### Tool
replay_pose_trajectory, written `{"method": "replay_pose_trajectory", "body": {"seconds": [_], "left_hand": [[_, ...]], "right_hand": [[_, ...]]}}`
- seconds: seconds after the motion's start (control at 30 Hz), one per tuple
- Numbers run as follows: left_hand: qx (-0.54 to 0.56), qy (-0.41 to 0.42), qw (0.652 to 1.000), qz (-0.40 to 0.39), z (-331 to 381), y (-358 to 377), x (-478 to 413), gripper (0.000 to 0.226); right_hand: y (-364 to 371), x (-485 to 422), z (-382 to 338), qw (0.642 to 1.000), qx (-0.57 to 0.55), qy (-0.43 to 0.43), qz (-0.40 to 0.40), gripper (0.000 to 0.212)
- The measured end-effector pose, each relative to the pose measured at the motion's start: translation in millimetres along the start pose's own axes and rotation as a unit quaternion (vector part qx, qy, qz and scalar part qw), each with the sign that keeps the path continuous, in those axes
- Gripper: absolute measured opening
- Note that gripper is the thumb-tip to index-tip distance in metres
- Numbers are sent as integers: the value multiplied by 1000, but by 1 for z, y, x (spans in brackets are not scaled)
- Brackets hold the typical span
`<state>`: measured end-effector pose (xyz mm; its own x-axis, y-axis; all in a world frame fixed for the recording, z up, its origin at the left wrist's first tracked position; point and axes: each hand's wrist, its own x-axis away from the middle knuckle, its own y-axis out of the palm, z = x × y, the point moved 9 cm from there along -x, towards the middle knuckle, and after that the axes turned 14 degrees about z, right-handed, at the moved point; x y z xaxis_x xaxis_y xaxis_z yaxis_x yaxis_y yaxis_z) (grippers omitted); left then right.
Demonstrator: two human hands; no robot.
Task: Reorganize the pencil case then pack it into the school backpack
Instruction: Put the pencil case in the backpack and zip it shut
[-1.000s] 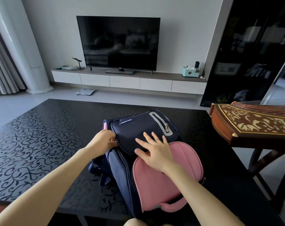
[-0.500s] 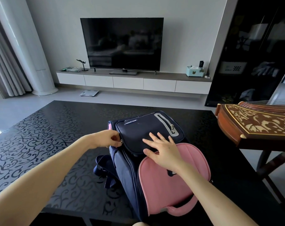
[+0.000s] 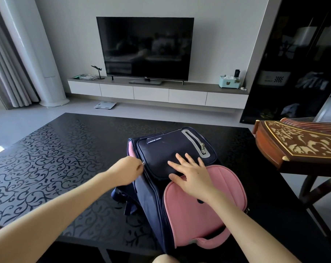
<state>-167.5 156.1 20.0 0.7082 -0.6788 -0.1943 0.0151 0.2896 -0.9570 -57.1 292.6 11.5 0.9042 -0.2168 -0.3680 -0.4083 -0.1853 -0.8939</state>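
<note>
A navy and pink school backpack (image 3: 179,186) lies on its back on the black patterned table (image 3: 47,168), near the front edge. My left hand (image 3: 125,172) pinches a small zipper pull at the left side of the navy front pocket. My right hand (image 3: 191,175) rests flat, fingers spread, across the seam between the navy pocket and the pink panel. No pencil case is in view.
A carved wooden zither (image 3: 297,139) on a stand juts in at the right, close to the table edge. Beyond the table stand a TV (image 3: 144,48) on a low white cabinet (image 3: 157,93), and a dark glass cabinet (image 3: 297,59) at the right.
My left hand has slid the zipper pull a little farther up the backpack's left side. My right hand stays pressed on the backpack. The camera has shifted slightly.
</note>
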Motion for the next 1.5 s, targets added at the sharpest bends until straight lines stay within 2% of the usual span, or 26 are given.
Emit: {"method": "replay_pose_trajectory", "body": {"seconds": [0.07, 0.17, 0.23, 0.27, 0.3, 0.37, 0.4, 0.43, 0.47, 0.5, 0.63, 0.73, 0.83, 0.87, 0.9, 0.93, 0.97, 1.0, 1.03, 1.07, 1.2, 1.27, 1.33, 1.43, 1.5], "left_hand": [[-15, -6, 999, 49, 13, -3, 14, 38], [16, -8, 999, 47, 40, 10, 35, 34], [65, -46, 995, 52, 54, 17, 46, 35], [112, -91, 988, 54, 54, 18, 48, 36], [175, -148, 972, 56, 50, 18, 47, 36], [327, -274, 903, 43, 40, 16, 47, 31], [368, -309, 876, 40, 39, 12, 45, 31], [374, -307, 874, 49, 42, 4, 41, 33], [342, -277, 896, 65, 48, -5, 35, 37], [306, -249, 916, 73, 54, -11, 33, 41], [218, -186, 956, 62, 63, -14, 28, 47], [254, -186, 949, 27, 60, -12, 32, 42], [339, -207, 917, 28, 48, -22, 37, 40], [312, -179, 929, 85, 41, -34, 34, 32], [218, -117, 955, 163, 37, -50, 32, 18], [113, -32, 971, 206, 43, -58, 31, 13], [41, 62, 976, 205, 53, -52, 31, 33], [16, 141, 974, 177, 61, -37, 31, 48], [29, 178, 972, 151, 65, -26, 32, 52], [30, 211, 966, 145, 72, -23, 33, 46], [-12, 277, 943, 183, 79, -20, 32, 31], [-50, 306, 934, 178, 79, -14, 31, 52], [-36, 305, 935, 178, 74, -14, 26, 63], [-38, 289, 937, 193, 59, -20, 6, 66], [-56, 248, 953, 163, 56, -23, -8, 64]], "right_hand": [[3, 2, -2, 1000, 12, -5, 7, 68], [9, 2, -5, 999, 19, -15, 32, 99], [11, 0, -5, 999, 6, -6, 44, 107], [11, 0, -5, 999, 1, -4, 43, 107], [8, -1, -5, 999, -5, -1, 49, 104], [-11, 2, -11, 993, -38, 0, 110, 79], [-26, 6, -19, 983, -51, -10, 175, 60], [-43, 14, -30, 964, -51, -36, 258, 41], [-55, 22, -41, 941, -38, -60, 330, 24], [-59, 26, -50, 928, -25, -68, 367, 12], [-55, 20, -59, 917, -30, -18, 396, 10], [-58, 28, -63, 902, -44, -15, 429, 13], [-56, 33, -62, 903, -58, -21, 424, 18], [-55, 32, -63, 906, -56, -25, 418, 19], [-54, 31, -64, 909, -57, -29, 411, 17], [-53, 31, -65, 912, -60, -33, 403, 14], [-53, 31, -66, 914, -60, -38, 398, 13], [-52, 32, -67, 916, -55, -46, 395, 14], [-52, 34, -68, 917, -50, -55, 392, 15], [-52, 36, -67, 919, -42, -63, 387, 15], [-56, 54, -51, 926, 1, -47, 376, 17], [-63, 61, -33, 926, 0, -15, 378, 21], [-70, 58, -9, 925, 5, 23, 380, 23], [-76, 40, 27, 919, -19, 119, 376, 28], [-71, 31, 29, 911, -41, 157, 378, 32]]}}
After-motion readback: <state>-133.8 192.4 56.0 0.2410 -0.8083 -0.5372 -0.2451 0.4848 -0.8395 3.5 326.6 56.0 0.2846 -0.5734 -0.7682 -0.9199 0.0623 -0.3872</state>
